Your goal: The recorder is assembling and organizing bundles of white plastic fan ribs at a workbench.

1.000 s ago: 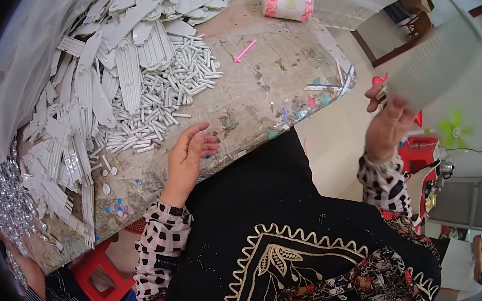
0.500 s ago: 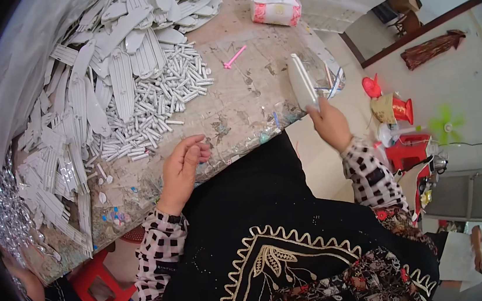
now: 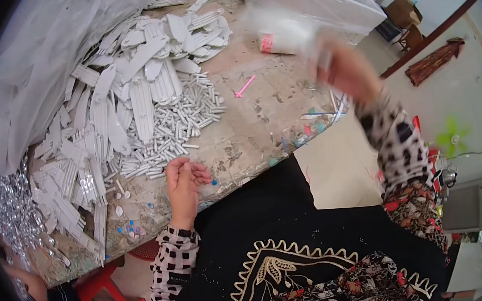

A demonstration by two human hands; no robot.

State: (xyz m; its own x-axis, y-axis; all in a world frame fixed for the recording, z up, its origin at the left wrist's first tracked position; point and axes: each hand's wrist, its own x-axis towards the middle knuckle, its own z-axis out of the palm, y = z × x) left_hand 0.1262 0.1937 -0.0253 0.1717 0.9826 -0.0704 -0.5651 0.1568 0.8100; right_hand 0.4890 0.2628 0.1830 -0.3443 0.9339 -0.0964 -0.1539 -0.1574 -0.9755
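Note:
My left hand [image 3: 185, 187] rests at the table's near edge with fingers loosely curled and slightly apart, and nothing shows in it. A tiny blue bit [image 3: 214, 182] lies by its fingertips. Just beyond it is a heap of short white rods [image 3: 176, 125], beside a larger pile of flat, grooved white plastic pieces [image 3: 143, 111]. My right hand [image 3: 347, 69] is raised over the table's right side and smeared by motion. A whitish blur [image 3: 283, 22] sits just ahead of it, over a white-and-red soft pack [image 3: 280, 43]; whether the fingers grip it is unclear.
A pink stick [image 3: 245, 86] lies mid-table. Clear plastic sheeting [image 3: 39, 72] hangs at the left, above silvery tinsel-like material [image 3: 11, 198]. Plastic scraps [image 3: 320, 120] lie near the right corner. A red stool [image 3: 107, 300] and another person's arm [image 3: 29, 287] are at lower left.
My right hand has swept up and away from the table's right edge, where it held a flat white plastic piece. My left hand has barely moved; the view has shifted slightly.

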